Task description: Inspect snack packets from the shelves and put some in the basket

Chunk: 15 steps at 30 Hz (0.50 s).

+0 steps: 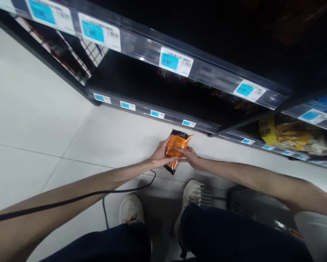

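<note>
An orange snack bag [176, 142] with black ends is held between both hands, above the floor just in front of the bottom shelf. My left hand [160, 153] grips its left side, thumb along the edge. On the right side, my right hand [189, 154] has its thumb across the front of the bag, and its other fingers are partly hidden behind. Small print on the bag is too blurred to read.
Black shelving [136, 87] with blue-and-white price tags [176, 61] spans the top. Yellow packets [291, 136] lie on the right lower shelf. A black cable [98, 194] crosses my left arm. My shoes [132, 209] stand on the pale floor, and a dark case [256, 203] sits at right.
</note>
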### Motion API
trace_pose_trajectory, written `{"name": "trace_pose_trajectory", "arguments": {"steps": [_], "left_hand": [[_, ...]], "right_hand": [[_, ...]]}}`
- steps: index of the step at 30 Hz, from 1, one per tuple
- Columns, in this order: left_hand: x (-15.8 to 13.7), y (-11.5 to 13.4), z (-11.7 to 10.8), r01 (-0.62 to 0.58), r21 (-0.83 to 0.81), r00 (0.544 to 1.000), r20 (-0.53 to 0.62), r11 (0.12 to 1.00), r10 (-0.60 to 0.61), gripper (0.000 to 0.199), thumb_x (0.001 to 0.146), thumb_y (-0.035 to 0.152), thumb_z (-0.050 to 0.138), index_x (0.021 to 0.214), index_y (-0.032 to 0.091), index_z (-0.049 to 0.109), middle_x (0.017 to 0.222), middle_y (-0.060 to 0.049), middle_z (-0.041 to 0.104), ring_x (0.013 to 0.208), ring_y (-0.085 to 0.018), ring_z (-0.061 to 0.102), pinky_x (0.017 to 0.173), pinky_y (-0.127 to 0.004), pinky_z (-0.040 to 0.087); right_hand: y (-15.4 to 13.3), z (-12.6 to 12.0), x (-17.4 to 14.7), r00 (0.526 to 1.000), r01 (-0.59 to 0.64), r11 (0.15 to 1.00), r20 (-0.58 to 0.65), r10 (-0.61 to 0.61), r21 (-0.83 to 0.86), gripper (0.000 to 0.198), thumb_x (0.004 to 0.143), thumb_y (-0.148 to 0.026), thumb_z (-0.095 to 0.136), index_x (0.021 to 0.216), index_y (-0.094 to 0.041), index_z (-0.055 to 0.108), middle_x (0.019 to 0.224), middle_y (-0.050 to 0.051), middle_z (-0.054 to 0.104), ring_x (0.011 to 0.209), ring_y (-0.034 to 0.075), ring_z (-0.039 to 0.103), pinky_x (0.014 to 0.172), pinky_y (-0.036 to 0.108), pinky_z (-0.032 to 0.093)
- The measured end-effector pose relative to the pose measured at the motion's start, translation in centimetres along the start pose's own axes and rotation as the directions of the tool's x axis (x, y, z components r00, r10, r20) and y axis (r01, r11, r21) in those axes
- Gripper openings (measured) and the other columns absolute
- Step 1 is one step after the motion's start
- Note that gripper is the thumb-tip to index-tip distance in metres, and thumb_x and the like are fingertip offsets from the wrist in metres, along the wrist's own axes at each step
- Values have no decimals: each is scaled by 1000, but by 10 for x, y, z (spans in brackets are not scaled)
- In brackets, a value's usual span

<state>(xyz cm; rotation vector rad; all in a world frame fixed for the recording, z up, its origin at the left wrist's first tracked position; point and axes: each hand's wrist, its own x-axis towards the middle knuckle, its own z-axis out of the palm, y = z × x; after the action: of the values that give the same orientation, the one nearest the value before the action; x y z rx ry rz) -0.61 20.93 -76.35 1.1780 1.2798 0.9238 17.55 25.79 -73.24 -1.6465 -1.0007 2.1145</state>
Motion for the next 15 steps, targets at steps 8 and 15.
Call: {"name": "trace_pose_trajectory", "arguments": {"steps": [8,15], "left_hand": [[3,-4,-17,223,-193,975,42,956,-219,95,65,37,86,147,21,42,138,-12,60,127,-30,58,105,-43,50],[-5,8,-29,639,-434,770,356,636,-530,47,72,41,72,110,14,69,99,-11,78,90,-27,74,79,-37,58]], "right_hand": [[-6,-3,-1,974,-12,1000,225,7,20,46,65,-27,82,109,-25,67,105,3,75,97,21,70,86,37,54],[-4,-3,4,998,-32,993,49,38,-110,54,62,-48,92,98,-23,61,101,3,72,94,18,67,76,30,54]]}}
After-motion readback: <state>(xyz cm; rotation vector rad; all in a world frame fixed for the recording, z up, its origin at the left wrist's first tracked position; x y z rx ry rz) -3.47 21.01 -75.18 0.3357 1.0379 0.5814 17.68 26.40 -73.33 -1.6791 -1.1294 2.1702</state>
